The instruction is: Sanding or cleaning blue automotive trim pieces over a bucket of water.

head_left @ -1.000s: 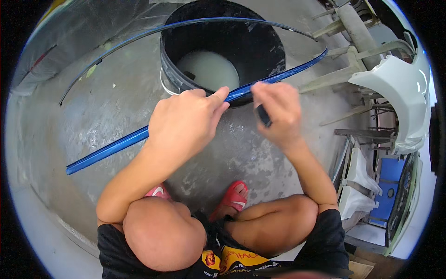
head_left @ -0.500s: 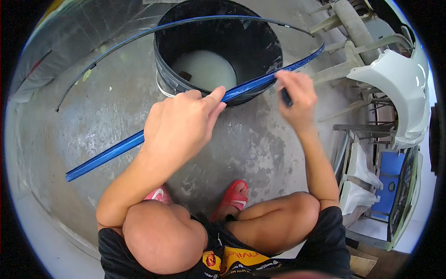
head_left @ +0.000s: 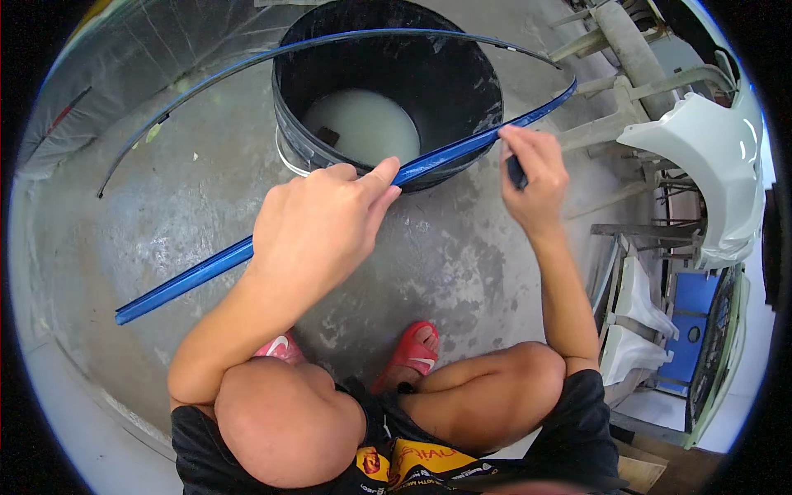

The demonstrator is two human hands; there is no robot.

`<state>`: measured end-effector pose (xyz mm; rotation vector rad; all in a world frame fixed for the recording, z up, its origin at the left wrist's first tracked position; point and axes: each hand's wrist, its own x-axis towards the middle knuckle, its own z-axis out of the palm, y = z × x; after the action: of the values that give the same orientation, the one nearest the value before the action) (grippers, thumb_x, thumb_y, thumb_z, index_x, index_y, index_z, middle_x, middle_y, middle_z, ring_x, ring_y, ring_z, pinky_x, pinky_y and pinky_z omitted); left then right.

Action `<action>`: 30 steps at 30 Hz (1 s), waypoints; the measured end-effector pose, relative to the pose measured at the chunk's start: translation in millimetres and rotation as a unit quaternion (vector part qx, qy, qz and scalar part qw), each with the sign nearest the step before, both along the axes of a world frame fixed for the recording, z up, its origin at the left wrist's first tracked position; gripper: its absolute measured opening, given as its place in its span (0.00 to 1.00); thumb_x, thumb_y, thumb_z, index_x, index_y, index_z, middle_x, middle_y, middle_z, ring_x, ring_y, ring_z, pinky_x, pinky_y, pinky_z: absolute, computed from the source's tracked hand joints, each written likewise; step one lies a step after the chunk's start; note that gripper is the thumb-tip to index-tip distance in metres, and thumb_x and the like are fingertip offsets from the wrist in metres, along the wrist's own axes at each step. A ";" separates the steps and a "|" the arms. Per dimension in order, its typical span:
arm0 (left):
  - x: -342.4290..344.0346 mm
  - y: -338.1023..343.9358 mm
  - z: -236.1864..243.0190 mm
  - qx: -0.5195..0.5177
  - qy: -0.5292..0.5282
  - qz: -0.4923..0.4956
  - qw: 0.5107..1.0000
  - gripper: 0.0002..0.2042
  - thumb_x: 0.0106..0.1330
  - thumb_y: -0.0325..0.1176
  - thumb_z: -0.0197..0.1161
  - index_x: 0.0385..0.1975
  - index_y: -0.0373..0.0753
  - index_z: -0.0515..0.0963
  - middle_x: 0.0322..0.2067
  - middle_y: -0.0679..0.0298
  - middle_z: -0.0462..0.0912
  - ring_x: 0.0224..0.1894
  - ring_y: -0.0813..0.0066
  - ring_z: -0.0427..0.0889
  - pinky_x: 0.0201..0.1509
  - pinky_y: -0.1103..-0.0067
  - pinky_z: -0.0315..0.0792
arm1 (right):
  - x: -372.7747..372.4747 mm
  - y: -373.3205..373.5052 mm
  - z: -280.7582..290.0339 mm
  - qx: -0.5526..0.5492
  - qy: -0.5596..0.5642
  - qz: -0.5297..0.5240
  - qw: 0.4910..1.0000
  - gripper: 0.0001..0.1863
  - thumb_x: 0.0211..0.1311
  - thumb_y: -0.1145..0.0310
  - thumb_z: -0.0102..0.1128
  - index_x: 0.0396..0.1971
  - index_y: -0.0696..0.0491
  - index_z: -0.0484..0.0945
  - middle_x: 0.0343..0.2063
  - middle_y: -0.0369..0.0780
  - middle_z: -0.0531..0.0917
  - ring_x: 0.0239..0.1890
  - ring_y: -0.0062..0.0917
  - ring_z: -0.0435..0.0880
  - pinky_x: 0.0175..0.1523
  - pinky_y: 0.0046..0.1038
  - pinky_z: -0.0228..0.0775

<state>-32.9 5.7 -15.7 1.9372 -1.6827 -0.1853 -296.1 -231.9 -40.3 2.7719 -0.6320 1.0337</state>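
My left hand (head_left: 313, 219) is closed round a long, glossy blue strip (head_left: 181, 280), which runs diagonally up to the right across the near rim of a black bucket (head_left: 462, 74). My right hand (head_left: 532, 173), fingers curled round a small dark object (head_left: 517, 171), is at the strip's right part, its fingertips at the lower edge. The bucket holds cloudy pale liquid (head_left: 367, 115) with a dark brown piece (head_left: 327, 136) in it. A thin, curved dark-blue strip (head_left: 231, 63) arches over the bucket from the floor at the left toward the back right.
Plastic sheeting (head_left: 107, 91) lines the back left. At the right stand pale stands (head_left: 627, 41), a white curved panel (head_left: 701, 157), smaller white parts (head_left: 631, 355) and a blue panel (head_left: 689, 297). My bent knees and red sandals (head_left: 408, 355) are below, on wet concrete (head_left: 429, 272).
My right hand has slid right and slightly upward along the blue strip with the dark object. My left hand and the strip's left end have shifted slightly left and down.
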 end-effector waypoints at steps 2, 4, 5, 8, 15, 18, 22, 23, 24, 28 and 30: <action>0.4 -0.8 0.5 -0.002 -0.012 0.004 1.000 0.15 0.77 0.43 0.69 0.59 0.53 0.90 0.26 0.59 0.84 0.29 0.49 0.86 0.33 0.56 0.78 | 0.9 -1.3 0.5 -0.021 0.022 0.063 0.998 0.22 0.54 0.81 0.71 0.51 0.53 0.89 0.47 0.43 0.91 0.50 0.42 0.88 0.58 0.41 0.78; -1.2 0.0 1.4 0.005 -0.014 -0.001 1.000 0.15 0.77 0.43 0.69 0.59 0.53 0.90 0.26 0.59 0.84 0.29 0.49 0.86 0.33 0.56 0.78 | 1.3 -3.0 -0.4 -0.011 -0.007 -0.021 1.000 0.20 0.54 0.82 0.72 0.49 0.54 0.90 0.47 0.42 0.91 0.49 0.42 0.88 0.57 0.40 0.78; -1.3 -0.2 1.5 0.006 -0.015 0.003 1.000 0.15 0.77 0.43 0.69 0.59 0.53 0.90 0.26 0.59 0.84 0.29 0.49 0.86 0.33 0.56 0.78 | 1.3 -4.5 -0.9 0.001 -0.019 -0.056 0.998 0.20 0.54 0.81 0.72 0.49 0.54 0.90 0.47 0.42 0.91 0.49 0.41 0.88 0.57 0.40 0.78; -2.0 0.4 1.9 0.010 -0.007 0.005 1.000 0.15 0.77 0.43 0.69 0.59 0.53 0.90 0.26 0.58 0.84 0.29 0.49 0.86 0.33 0.56 0.78 | 1.3 -6.1 -2.4 -0.006 -0.021 -0.037 0.999 0.18 0.56 0.81 0.72 0.48 0.53 0.90 0.46 0.42 0.91 0.48 0.41 0.88 0.58 0.41 0.78; -2.5 -1.0 2.7 0.013 -0.007 0.006 1.000 0.15 0.77 0.44 0.69 0.59 0.53 0.91 0.26 0.58 0.84 0.28 0.49 0.86 0.33 0.57 0.78 | 12.2 -4.0 6.9 -0.012 -0.033 -0.140 0.990 0.12 0.65 0.80 0.73 0.47 0.56 0.91 0.45 0.45 0.92 0.48 0.40 0.90 0.57 0.36 0.82; -2.0 0.0 2.6 0.019 -0.003 0.009 1.000 0.14 0.77 0.44 0.69 0.58 0.53 0.91 0.26 0.58 0.84 0.28 0.49 0.85 0.32 0.56 0.78 | 12.2 2.0 1.6 -0.058 -0.022 0.007 0.998 0.11 0.67 0.78 0.72 0.47 0.55 0.90 0.45 0.44 0.92 0.48 0.40 0.90 0.56 0.37 0.81; -2.2 -0.2 1.5 0.006 -0.016 0.007 1.000 0.15 0.77 0.44 0.69 0.58 0.53 0.91 0.25 0.58 0.83 0.28 0.49 0.85 0.32 0.57 0.78 | -5.4 -23.4 -8.1 -0.036 -0.013 -0.069 0.997 0.13 0.65 0.78 0.71 0.49 0.52 0.89 0.46 0.41 0.91 0.50 0.42 0.88 0.57 0.40 0.78; -2.0 -0.4 1.0 0.005 -0.020 0.009 1.000 0.15 0.77 0.44 0.69 0.58 0.54 0.91 0.25 0.58 0.83 0.28 0.49 0.85 0.32 0.57 0.78 | -10.4 -37.0 -11.8 -0.037 -0.026 -0.103 0.994 0.13 0.67 0.76 0.71 0.49 0.51 0.88 0.46 0.41 0.91 0.50 0.41 0.88 0.58 0.40 0.77; -2.2 0.0 0.5 0.008 -0.017 0.011 1.000 0.15 0.77 0.44 0.69 0.58 0.54 0.91 0.25 0.58 0.83 0.28 0.50 0.85 0.32 0.57 0.78 | -17.3 -52.4 -13.6 -0.060 -0.020 -0.079 0.995 0.12 0.67 0.76 0.71 0.49 0.51 0.88 0.46 0.41 0.91 0.50 0.41 0.88 0.58 0.40 0.77; -2.3 1.1 1.1 0.006 -0.019 0.007 1.000 0.15 0.77 0.44 0.69 0.59 0.54 0.91 0.25 0.58 0.83 0.28 0.50 0.86 0.31 0.57 0.77 | -39.3 -99.7 -19.0 -0.056 -0.016 -0.111 0.992 0.09 0.70 0.73 0.70 0.48 0.51 0.89 0.46 0.40 0.91 0.50 0.41 0.88 0.58 0.40 0.78; -2.6 0.5 1.5 0.003 -0.013 0.005 1.000 0.15 0.77 0.44 0.69 0.59 0.54 0.91 0.25 0.58 0.83 0.28 0.51 0.86 0.31 0.57 0.77 | -41.5 -108.7 -18.3 -0.055 -0.014 -0.118 0.991 0.09 0.70 0.73 0.70 0.47 0.51 0.89 0.46 0.41 0.91 0.50 0.42 0.88 0.58 0.40 0.78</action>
<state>-35.4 6.1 -14.2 1.9606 -1.6904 -0.1629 -337.6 -340.5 -58.7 2.5182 -0.8559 1.0234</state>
